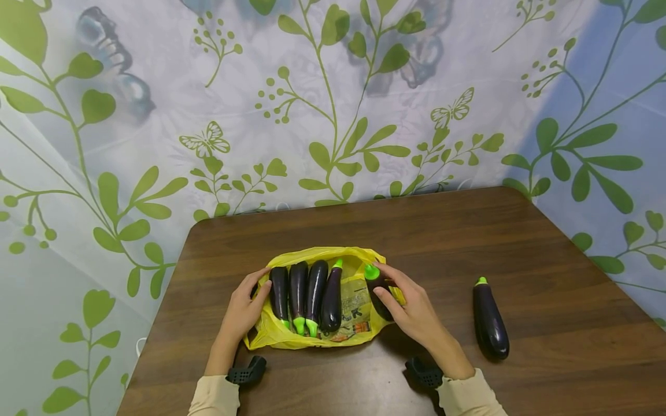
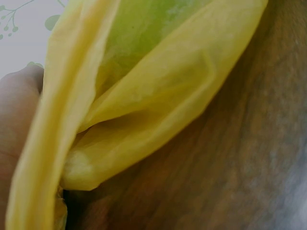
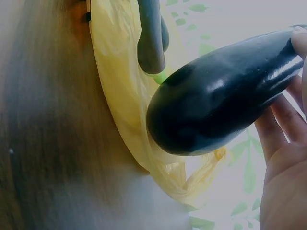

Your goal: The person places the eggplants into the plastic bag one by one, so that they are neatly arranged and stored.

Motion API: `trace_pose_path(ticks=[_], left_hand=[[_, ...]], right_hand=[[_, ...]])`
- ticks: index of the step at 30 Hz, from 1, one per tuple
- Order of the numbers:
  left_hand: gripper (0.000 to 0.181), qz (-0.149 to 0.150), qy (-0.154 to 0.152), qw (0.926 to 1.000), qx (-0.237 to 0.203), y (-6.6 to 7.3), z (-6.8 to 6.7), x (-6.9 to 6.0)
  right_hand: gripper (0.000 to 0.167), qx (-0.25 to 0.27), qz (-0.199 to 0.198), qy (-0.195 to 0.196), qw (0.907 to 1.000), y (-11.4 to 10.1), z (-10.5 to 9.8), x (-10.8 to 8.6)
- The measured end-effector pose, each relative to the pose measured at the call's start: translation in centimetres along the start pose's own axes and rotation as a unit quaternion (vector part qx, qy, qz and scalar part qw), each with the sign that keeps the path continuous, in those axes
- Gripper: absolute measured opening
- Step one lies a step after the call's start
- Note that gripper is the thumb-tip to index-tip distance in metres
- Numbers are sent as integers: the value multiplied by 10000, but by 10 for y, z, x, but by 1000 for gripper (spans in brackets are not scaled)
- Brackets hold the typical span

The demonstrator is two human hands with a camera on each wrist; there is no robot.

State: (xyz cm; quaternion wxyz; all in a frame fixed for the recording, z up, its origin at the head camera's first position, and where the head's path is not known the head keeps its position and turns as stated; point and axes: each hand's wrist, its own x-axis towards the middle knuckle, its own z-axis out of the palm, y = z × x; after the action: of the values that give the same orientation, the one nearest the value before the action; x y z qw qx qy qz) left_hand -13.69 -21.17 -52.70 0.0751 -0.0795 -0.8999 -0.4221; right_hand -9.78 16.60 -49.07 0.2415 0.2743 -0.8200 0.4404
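Observation:
A yellow plastic bag (image 1: 307, 345) lies spread open on the table with several dark purple eggplants (image 1: 315, 289) side by side in its left part. My left hand (image 1: 244, 306) grips the bag's left edge, thumb on the inner side; bag folds (image 2: 158, 91) cover most of that hand in the left wrist view. At the bag's right end, my right hand (image 1: 413, 306) holds an eggplant (image 1: 378, 292) by its green-capped end. Its rounded dark body (image 3: 206, 100) hangs over the bag's rim in the right wrist view. Printed marks show on the bag's bottom.
Another eggplant (image 1: 491, 320) lies alone on the brown wooden table (image 1: 572, 346), right of my right hand. A wall covering (image 1: 322, 115) with green leaves rises behind the table's far edge. Dark devices (image 1: 248, 371) sit at both wrists.

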Motion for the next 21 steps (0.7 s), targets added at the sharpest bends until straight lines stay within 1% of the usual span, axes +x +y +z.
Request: trace_pose_path(ticks=[5,10,16,21], left_hand=[[45,8,-4,10000,21,-1,0,0],[45,9,-16,10000,15,-1,0,0],[46,11,-29,10000,7,0,0,0],[45,32,-3,10000,-2,0,0,0]], right_hand=[[59,-15,-178,95,9998,-2,-1,1],[57,58,-275,57,9996,-4,-1,2],[58,115,-764,38,9970,0,1,3],[59,52,-1076,-109,9941,2,3,5]])
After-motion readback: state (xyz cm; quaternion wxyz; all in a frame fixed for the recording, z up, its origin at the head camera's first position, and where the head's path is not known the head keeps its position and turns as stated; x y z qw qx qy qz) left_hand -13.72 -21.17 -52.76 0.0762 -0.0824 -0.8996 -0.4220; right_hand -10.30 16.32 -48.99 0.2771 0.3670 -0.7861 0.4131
